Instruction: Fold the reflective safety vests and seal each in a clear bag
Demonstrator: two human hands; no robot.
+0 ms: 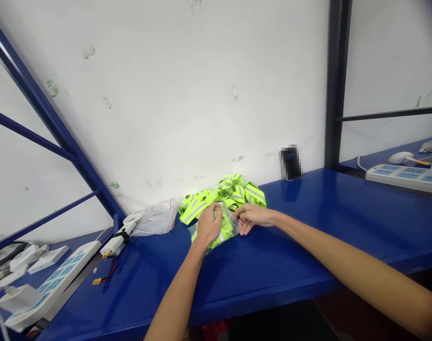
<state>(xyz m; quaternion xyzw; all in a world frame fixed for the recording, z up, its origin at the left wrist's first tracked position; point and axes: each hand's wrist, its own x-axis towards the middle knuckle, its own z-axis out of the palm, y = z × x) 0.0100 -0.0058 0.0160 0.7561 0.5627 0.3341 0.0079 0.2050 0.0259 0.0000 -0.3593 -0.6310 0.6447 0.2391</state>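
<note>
At the far left lies a white power strip [66, 269], then a small white fan [134, 218] and flat clear bags [155, 221] on the blue table [272, 270]. Next comes the left hand [210, 226], its fingers curled nearly closed on the film of a filled plastic bag [225, 231], which rests on the table with green straps showing inside. A loose pile of reflective straps [239, 193] sits just behind, against the wall. The right hand [251, 217] has its fingers bent in close on the bag's right edge; the exact pinch is partly hidden. The step in hand appears to be working the bag's mouth. The next move seems to call for a steady left hold and small fingertip adjustments along that edge.
</note>
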